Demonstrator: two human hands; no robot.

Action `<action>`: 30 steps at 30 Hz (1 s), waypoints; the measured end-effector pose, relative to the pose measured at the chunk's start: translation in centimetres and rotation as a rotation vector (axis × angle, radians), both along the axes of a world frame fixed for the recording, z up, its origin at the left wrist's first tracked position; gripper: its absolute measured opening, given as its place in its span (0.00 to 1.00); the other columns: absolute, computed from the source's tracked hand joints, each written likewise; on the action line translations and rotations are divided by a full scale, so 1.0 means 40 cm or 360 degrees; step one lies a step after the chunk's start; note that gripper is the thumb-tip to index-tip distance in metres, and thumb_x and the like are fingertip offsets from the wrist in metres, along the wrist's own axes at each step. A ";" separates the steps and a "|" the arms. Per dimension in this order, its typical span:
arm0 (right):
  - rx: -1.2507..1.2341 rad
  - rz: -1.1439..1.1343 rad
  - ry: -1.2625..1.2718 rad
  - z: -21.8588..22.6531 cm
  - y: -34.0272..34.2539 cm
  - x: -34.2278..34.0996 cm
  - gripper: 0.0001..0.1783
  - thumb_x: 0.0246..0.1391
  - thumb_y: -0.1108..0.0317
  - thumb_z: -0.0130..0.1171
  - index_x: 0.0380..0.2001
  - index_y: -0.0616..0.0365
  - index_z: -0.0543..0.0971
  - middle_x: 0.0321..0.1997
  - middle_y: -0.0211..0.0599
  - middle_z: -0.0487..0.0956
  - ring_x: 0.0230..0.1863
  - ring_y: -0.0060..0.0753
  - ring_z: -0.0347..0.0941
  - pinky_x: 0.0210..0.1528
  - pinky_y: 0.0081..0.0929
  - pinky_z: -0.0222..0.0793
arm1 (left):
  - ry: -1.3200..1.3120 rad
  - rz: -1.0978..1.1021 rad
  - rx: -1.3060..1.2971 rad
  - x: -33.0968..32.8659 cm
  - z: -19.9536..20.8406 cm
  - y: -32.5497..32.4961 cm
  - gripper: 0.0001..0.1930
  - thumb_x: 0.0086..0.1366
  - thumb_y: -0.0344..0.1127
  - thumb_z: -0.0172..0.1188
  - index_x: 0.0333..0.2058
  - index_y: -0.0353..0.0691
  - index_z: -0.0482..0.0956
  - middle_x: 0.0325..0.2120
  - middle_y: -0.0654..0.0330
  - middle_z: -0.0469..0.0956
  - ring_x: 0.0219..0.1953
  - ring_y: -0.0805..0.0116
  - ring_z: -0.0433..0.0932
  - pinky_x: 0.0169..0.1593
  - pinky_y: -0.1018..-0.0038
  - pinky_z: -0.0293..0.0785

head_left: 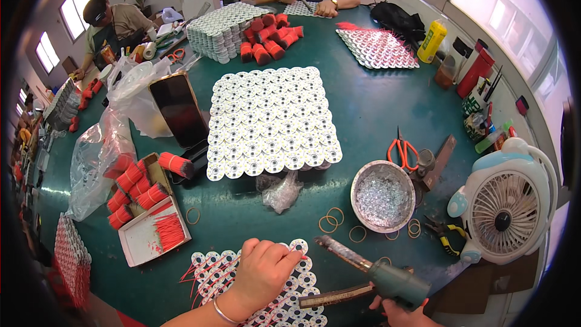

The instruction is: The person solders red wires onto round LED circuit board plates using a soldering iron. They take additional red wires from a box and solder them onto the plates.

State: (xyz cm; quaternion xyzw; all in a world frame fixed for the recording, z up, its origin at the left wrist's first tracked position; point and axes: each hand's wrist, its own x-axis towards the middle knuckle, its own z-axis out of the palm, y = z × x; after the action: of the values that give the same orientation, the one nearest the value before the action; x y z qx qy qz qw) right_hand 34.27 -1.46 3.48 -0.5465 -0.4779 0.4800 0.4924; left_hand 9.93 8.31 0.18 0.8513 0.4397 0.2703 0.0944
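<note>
Low in the head view lies a panel of round white circuit boards (209, 261), with thin red wires laid across its left part. My left hand (263, 272), with a bangle at the wrist, is closed over the panel. Its thumb and forefinger pinch a thin red wire at the panel's upper right, mostly hidden by the fingers. My right hand (400, 313) grips a dark green soldering gun (399, 281) at the panel's right side. The gun's metal barrel points left toward my left fingertips, and a second brown arm reaches over the panel's right edge.
Ahead is a stack of white board panels (272, 124). To the left are a box (136, 251) of red wires and a phone (177, 109). To the right stand a bowl (382, 224) of shiny bits, orange scissors (402, 152), pliers (448, 237) and a fan (505, 212). A co-worker sits opposite.
</note>
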 end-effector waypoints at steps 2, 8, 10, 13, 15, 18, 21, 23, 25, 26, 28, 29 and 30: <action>-0.0055 0.0018 0.0078 0.001 -0.012 0.017 0.14 0.50 0.75 0.53 0.42 0.66 0.71 0.26 0.37 0.75 0.23 0.25 0.70 0.28 0.22 0.67 | 0.0014 -0.0003 0.0023 0.001 0.000 -0.002 0.09 0.45 0.30 0.63 0.29 0.46 0.79 0.21 0.70 0.69 0.27 0.71 0.68 0.35 0.70 0.58; -0.0003 0.0055 0.0302 -0.013 -0.024 0.014 0.18 0.51 0.73 0.52 0.47 0.65 0.68 0.41 0.43 0.76 0.24 0.25 0.70 0.28 0.22 0.67 | 0.0039 0.0042 0.0026 -0.004 0.003 -0.001 0.10 0.44 0.31 0.64 0.29 0.47 0.79 0.22 0.70 0.70 0.28 0.70 0.68 0.35 0.70 0.58; 0.0017 0.0052 0.0285 0.004 -0.042 0.023 0.19 0.52 0.73 0.52 0.48 0.65 0.67 0.44 0.43 0.75 0.25 0.25 0.71 0.28 0.22 0.67 | -0.0070 0.0056 0.0039 0.006 0.021 -0.005 0.10 0.43 0.30 0.64 0.28 0.48 0.79 0.23 0.70 0.69 0.28 0.69 0.68 0.37 0.68 0.57; -0.0076 0.0126 0.0088 -0.011 -0.061 0.055 0.19 0.52 0.72 0.52 0.48 0.64 0.68 0.41 0.42 0.76 0.24 0.25 0.71 0.28 0.22 0.67 | 0.0069 0.0111 0.0015 0.006 0.055 -0.039 0.11 0.42 0.31 0.65 0.28 0.49 0.79 0.21 0.71 0.67 0.28 0.71 0.68 0.38 0.66 0.54; 0.0112 0.0272 -0.0393 -0.027 -0.074 0.067 0.19 0.51 0.72 0.54 0.47 0.64 0.68 0.38 0.41 0.76 0.25 0.27 0.72 0.28 0.23 0.68 | 0.0097 0.0123 0.0014 0.007 0.052 -0.060 0.09 0.44 0.32 0.63 0.28 0.50 0.79 0.20 0.71 0.66 0.28 0.73 0.67 0.38 0.67 0.53; 0.0078 0.0305 -0.0615 -0.057 -0.100 0.061 0.21 0.48 0.74 0.56 0.47 0.64 0.67 0.36 0.41 0.76 0.27 0.28 0.74 0.30 0.24 0.70 | 0.0118 0.0150 0.0003 0.012 0.039 -0.073 0.07 0.46 0.33 0.61 0.27 0.52 0.79 0.18 0.71 0.63 0.28 0.75 0.66 0.38 0.68 0.52; 0.0031 0.0256 -0.0322 -0.040 -0.103 0.043 0.23 0.46 0.76 0.58 0.47 0.65 0.65 0.36 0.42 0.76 0.30 0.29 0.75 0.33 0.25 0.71 | 0.0109 0.0161 -0.0012 0.016 0.028 -0.077 0.07 0.47 0.33 0.61 0.27 0.52 0.79 0.18 0.71 0.63 0.27 0.74 0.66 0.38 0.68 0.52; 0.0021 0.0284 -0.0401 -0.037 -0.099 0.045 0.24 0.46 0.76 0.58 0.48 0.65 0.64 0.36 0.43 0.76 0.31 0.29 0.75 0.34 0.25 0.71 | 0.0100 0.0154 -0.0019 0.016 0.023 -0.077 0.06 0.47 0.34 0.61 0.27 0.52 0.78 0.17 0.71 0.62 0.27 0.74 0.66 0.38 0.68 0.52; 0.0014 0.0312 -0.0478 -0.034 -0.095 0.043 0.25 0.45 0.77 0.59 0.48 0.66 0.63 0.37 0.44 0.76 0.32 0.29 0.75 0.35 0.25 0.71 | 0.0084 0.0132 -0.0029 0.015 0.019 -0.074 0.04 0.48 0.34 0.61 0.26 0.51 0.78 0.17 0.71 0.63 0.26 0.74 0.66 0.37 0.68 0.52; -0.0007 0.0303 -0.0465 -0.033 -0.095 0.042 0.25 0.45 0.77 0.59 0.48 0.66 0.64 0.38 0.44 0.76 0.33 0.30 0.75 0.36 0.25 0.71 | 0.0083 0.0132 -0.0033 0.015 0.019 -0.072 0.04 0.48 0.34 0.61 0.26 0.51 0.78 0.17 0.71 0.63 0.26 0.74 0.66 0.37 0.68 0.52; -0.0031 0.0294 -0.0452 -0.026 -0.086 0.038 0.25 0.45 0.77 0.59 0.47 0.67 0.64 0.39 0.45 0.76 0.34 0.30 0.75 0.37 0.26 0.70 | 0.0070 0.0119 -0.0024 0.016 0.019 -0.070 0.03 0.49 0.34 0.60 0.25 0.50 0.78 0.17 0.71 0.63 0.26 0.73 0.66 0.37 0.68 0.52; 0.0079 0.0318 -0.0522 -0.017 -0.073 0.034 0.25 0.44 0.76 0.60 0.47 0.68 0.65 0.39 0.45 0.76 0.35 0.31 0.75 0.38 0.26 0.70 | 0.0069 0.0119 -0.0024 0.017 0.019 -0.070 0.03 0.49 0.34 0.60 0.25 0.50 0.78 0.17 0.71 0.63 0.26 0.73 0.66 0.37 0.68 0.52; 0.0189 0.0342 -0.0592 -0.013 -0.067 0.032 0.24 0.44 0.76 0.60 0.46 0.68 0.66 0.39 0.45 0.76 0.36 0.31 0.74 0.39 0.27 0.69 | 0.0072 0.0120 -0.0030 0.017 0.018 -0.071 0.03 0.49 0.34 0.60 0.25 0.50 0.78 0.17 0.71 0.63 0.26 0.73 0.66 0.37 0.68 0.52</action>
State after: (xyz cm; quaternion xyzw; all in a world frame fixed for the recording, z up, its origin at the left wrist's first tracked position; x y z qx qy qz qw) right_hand 35.55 -4.13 2.98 -0.5417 -0.6433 0.3916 0.3732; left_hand 10.62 5.49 0.92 0.8390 0.4761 0.2502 0.0823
